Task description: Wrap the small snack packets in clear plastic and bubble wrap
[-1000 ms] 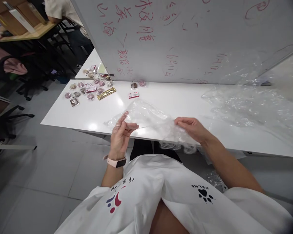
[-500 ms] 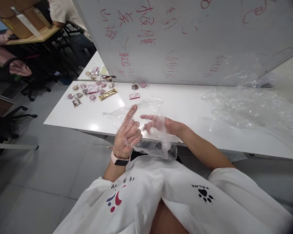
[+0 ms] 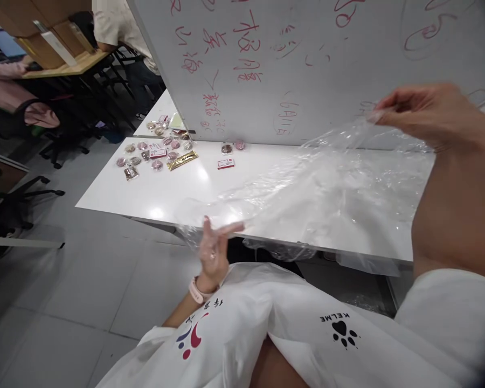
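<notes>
A large sheet of clear plastic film, perhaps a bag, stretches across the front of the white table. At the upper right, in front of the whiteboard, my right hand pinches a gathered edge of it between thumb and fingers. My left hand is low at the table's front edge, palm turned up, a pale watch band on its wrist. Its thumb and fingers are spread apart, somewhat blurred. Film lies over or around this hand; whether it is inside the film I cannot tell.
Small wrapped treats, a gold packet and a red-and-white card lie on the table. A whiteboard with red writing stands behind. A seated person's sleeve and another person are at the back left.
My right hand has moved up and far right, drawing the film out wide. My left hand has turned palm up, its curled fingers now spread. The view has shifted slightly.
</notes>
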Available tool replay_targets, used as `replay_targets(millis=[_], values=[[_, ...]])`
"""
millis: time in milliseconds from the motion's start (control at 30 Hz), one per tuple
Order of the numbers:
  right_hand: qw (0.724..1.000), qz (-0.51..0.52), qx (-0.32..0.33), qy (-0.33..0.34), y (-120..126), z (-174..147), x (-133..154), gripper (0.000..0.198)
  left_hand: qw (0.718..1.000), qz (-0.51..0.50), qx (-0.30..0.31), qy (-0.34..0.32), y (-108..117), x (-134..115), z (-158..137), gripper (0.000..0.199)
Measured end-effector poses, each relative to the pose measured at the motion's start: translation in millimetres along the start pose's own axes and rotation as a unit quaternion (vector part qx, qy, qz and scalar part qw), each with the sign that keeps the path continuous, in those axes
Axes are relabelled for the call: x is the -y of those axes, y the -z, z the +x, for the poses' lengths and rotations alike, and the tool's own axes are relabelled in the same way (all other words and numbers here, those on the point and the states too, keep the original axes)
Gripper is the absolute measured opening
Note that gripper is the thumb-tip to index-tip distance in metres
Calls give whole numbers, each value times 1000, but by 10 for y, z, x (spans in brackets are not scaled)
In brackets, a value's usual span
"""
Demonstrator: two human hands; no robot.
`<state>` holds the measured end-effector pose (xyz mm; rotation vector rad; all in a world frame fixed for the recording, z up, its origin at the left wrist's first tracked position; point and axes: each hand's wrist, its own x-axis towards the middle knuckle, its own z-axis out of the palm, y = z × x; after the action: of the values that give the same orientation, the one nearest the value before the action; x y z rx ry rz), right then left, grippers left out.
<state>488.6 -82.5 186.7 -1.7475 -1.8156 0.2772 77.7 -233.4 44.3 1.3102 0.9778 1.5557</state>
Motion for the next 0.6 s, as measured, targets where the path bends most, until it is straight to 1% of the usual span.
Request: replay_targets(millis=[33, 67, 100, 133, 167, 200, 267, 300, 333, 367, 400, 433, 467, 500, 567, 600], values=[[999, -27, -17, -5, 40, 62, 37, 42, 996, -21, 54, 63, -93, 69, -80, 66], [997, -67, -26, -11, 39, 116, 73, 42, 984, -49, 111, 130, -164, 135, -139, 71], [993, -112, -35, -5, -4, 155, 106, 41, 965, -80, 162, 192, -210, 196, -175, 75], [986, -155, -56, 19, -87, 169, 135, 42, 942, -112, 204, 243, -232, 252, -191, 78], [977, -191, -83, 45, -206, 150, 160, 44, 918, -145, 235, 283, -230, 301, -190, 80], [968, -213, -111, 69, -356, 87, 186, 47, 897, -178, 254, 314, -210, 342, -176, 81], [963, -195, -153, 109, -726, -185, 248, 57, 860, -248, 266, 358, -129, 395, -125, 80], [968, -159, -150, 121, -935, -390, 283, 53, 843, -288, 262, 372, -78, 406, -91, 78], [969, -118, -173, 128, -1151, -629, 317, 51, 826, -329, 251, 382, -24, 409, -53, 76], [972, -83, -186, 119, -1365, -887, 343, 50, 812, -367, 233, 390, 28, 407, -10, 76], [975, -58, -191, 97, -1570, -1147, 354, 48, 802, -396, 209, 396, 78, 405, 40, 78], [984, -44, -159, 69, -1756, -1394, 345, 48, 796, -413, 180, 403, 123, 406, 96, 81], [992, -43, -104, 54, -1912, -1612, 310, 50, 797, -415, 146, 415, 164, 414, 157, 82], [996, -53, -42, 62, -2031, -1789, 248, 51, 803, -399, 108, 430, 202, 430, 223, 76], [991, -82, 66, 85, -2130, -1995, 46, 50, 829, -324, 31, 455, 273, 479, 354, 48], [985, -89, 108, 98, -2107, -2023, -83, 49, 847, -273, 0, 457, 311, 505, 415, 34]])
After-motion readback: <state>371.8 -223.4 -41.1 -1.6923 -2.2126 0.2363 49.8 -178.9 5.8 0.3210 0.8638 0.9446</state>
